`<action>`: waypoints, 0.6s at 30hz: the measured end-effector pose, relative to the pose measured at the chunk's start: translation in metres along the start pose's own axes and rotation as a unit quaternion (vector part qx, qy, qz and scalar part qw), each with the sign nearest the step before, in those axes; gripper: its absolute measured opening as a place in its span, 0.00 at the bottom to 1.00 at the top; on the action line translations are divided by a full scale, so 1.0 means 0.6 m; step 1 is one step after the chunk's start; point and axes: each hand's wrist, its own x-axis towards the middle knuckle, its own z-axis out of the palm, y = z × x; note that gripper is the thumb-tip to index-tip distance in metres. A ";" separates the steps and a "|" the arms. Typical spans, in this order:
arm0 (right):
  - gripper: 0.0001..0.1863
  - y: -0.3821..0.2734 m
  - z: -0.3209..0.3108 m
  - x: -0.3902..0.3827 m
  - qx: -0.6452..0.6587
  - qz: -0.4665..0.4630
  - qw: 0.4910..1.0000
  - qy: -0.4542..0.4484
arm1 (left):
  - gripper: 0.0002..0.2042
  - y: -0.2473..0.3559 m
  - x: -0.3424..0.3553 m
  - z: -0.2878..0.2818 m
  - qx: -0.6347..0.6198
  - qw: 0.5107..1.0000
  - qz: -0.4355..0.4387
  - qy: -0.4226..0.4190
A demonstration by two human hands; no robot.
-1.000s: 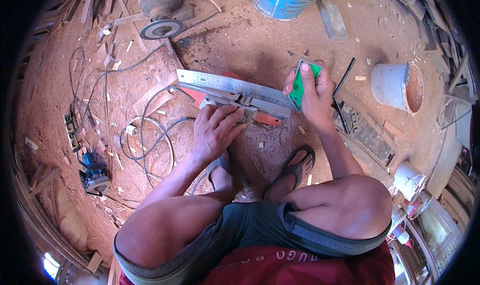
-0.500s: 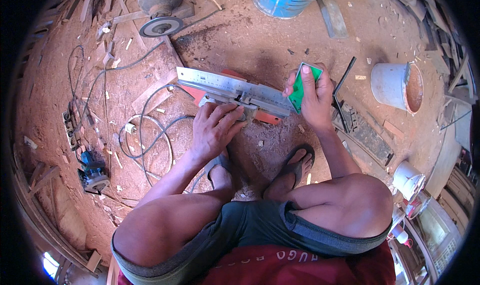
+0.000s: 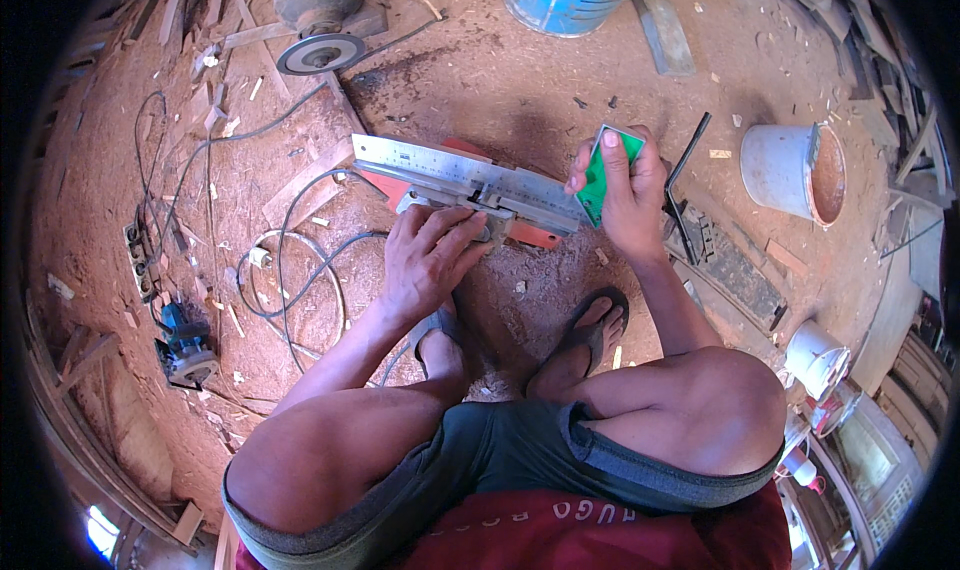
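My right hand (image 3: 625, 192) grips the green handle (image 3: 608, 168) of a square, whose steel ruled blade (image 3: 420, 160) lies leftward along the metal edge of a red and grey tool (image 3: 530, 236) on the sawdust-strewn floor. Below the blade, my left hand (image 3: 428, 255) has its fingers curled over a grey metal part of that tool, with the fingertips near a dark fitting at the middle. The tool's underside and what lies beneath my fingers are hidden.
A grinder with a disc (image 3: 322, 52) and a blue bucket (image 3: 555, 2) lie ahead. A router (image 3: 183, 345), cables and a power strip (image 3: 140, 260) lie left. Right are a bent black bar (image 3: 690, 155), white bucket (image 3: 775, 170) and stacked boards (image 3: 890, 110).
The square and my right hand have shifted very slightly downward since a second ago, and my left fingers have shifted a little. Little differs from half a second ago.
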 end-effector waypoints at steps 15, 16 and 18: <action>0.11 0.011 -0.005 -0.003 0.016 0.011 1.000 -0.004 | 0.21 -0.002 -0.001 -0.001 -0.002 1.000 0.001 -0.012; 0.10 0.012 -0.005 -0.004 0.016 0.010 1.000 -0.007 | 0.20 -0.004 -0.002 0.000 0.000 1.000 0.003 -0.012; 0.10 0.011 -0.005 -0.004 0.016 0.011 1.000 -0.007 | 0.20 -0.003 -0.002 0.001 0.002 1.000 0.003 -0.010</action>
